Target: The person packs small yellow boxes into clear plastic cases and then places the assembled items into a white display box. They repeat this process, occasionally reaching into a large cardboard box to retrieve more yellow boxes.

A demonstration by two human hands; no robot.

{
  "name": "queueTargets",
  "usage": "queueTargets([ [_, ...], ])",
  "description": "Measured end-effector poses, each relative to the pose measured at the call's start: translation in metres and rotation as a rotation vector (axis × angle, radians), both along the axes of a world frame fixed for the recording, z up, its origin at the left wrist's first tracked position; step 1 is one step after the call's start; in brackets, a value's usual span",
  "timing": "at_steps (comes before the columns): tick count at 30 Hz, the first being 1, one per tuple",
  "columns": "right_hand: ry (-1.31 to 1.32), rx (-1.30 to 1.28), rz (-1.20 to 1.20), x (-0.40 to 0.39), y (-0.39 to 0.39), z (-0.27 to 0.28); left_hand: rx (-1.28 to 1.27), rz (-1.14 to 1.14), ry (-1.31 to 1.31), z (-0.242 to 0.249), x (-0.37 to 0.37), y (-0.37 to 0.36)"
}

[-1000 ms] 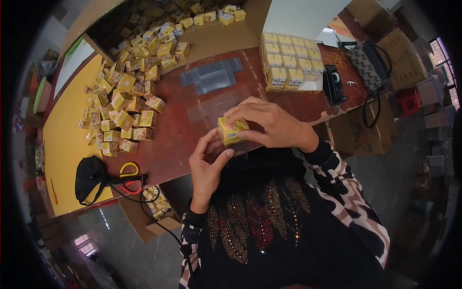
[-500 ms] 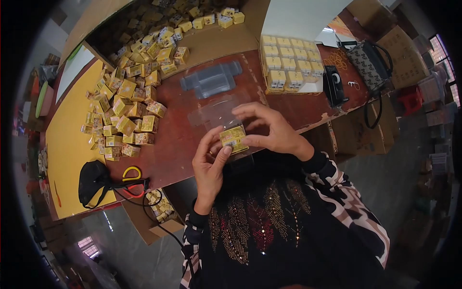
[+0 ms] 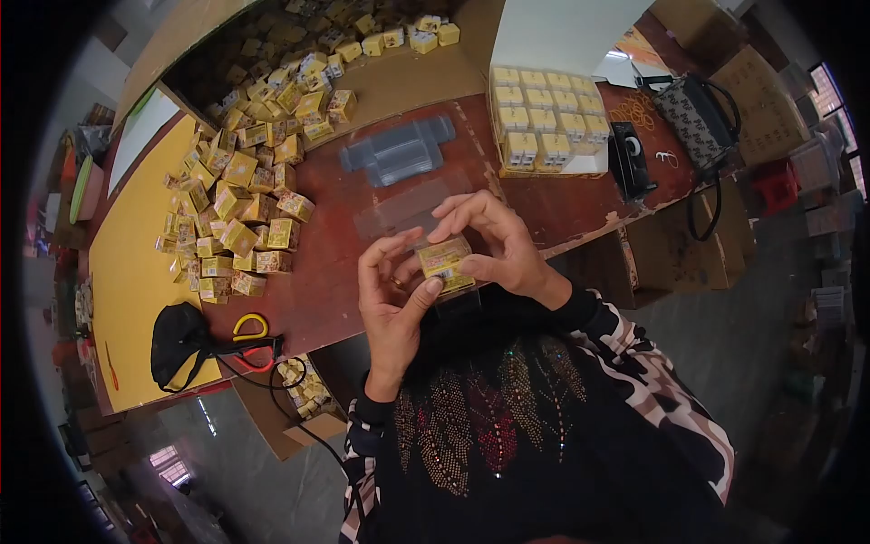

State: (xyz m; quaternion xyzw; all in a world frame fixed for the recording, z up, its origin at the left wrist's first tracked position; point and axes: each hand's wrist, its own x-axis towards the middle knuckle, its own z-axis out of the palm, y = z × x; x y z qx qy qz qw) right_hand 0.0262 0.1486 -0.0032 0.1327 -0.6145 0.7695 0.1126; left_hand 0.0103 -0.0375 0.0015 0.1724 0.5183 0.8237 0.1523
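Note:
A small yellow printed box (image 3: 444,257) is held between my two hands at the front edge of the table, and clear, shiny plastic shows around its upper part. My left hand (image 3: 391,288) grips the box's left side, thumb at its lower corner and fingers curled behind. From the right, my right hand (image 3: 509,252) presses its thumb against the box, while its index finger arches above the top edge. Just beyond my hands lies a flat clear plastic sheet (image 3: 394,207). Farther back is a creased, cut-out plastic blank (image 3: 399,151) on the red-brown tabletop.
Many similar yellow boxes (image 3: 237,204) lie heaped at left, spilling from a large cardboard carton (image 3: 435,77). Packed boxes (image 3: 544,118) stand in rows in a tray at back right. Scissors (image 3: 252,340) and a black pouch (image 3: 178,344) sit front left; a handbag (image 3: 693,118) stands at right.
The box has tipped and turned a little in my hands, so its barcoded face shows less. My right hand's fingers have shifted slightly and closed in nearer the box.

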Motion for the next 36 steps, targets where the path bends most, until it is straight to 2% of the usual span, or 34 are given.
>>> queueTargets([
  [2,0.055,0.148,0.069,-0.005,0.007,-0.003,-0.013,-0.004,0.003,0.001,0.001,0.0],
  [3,0.053,0.148,0.068,-0.004,0.007,0.0,-0.027,-0.01,0.007,0.001,0.001,0.001],
  [5,-0.16,0.117,0.145,-0.003,0.007,0.011,-0.038,0.003,0.031,0.002,0.001,0.001],
  [8,-0.225,0.154,0.121,-0.002,0.007,0.014,-0.062,0.022,0.075,0.0,0.002,0.002],
  [21,-0.341,0.086,0.08,-0.011,0.012,0.022,-0.129,-0.007,0.052,0.0,0.005,0.0],
  [27,-0.236,0.261,0.05,-0.004,0.013,0.019,-0.124,-0.018,-0.033,0.002,0.007,0.001],
  [28,-0.142,0.318,0.057,-0.005,0.016,0.014,-0.125,-0.019,-0.033,0.001,0.006,0.001],
  [29,-0.048,0.374,0.064,-0.005,0.018,0.01,-0.132,0.006,0.001,0.0,0.005,0.001],
  [33,-0.031,0.3,0.054,-0.004,0.016,0.006,-0.172,0.021,0.076,-0.009,0.003,-0.001],
  [35,0.142,0.441,0.063,-0.005,0.021,-0.001,-0.18,0.012,0.084,-0.008,0.003,0.0],
  [36,0.141,0.441,0.061,-0.004,0.02,0.0,-0.188,0.003,0.092,-0.008,0.003,0.0],
])
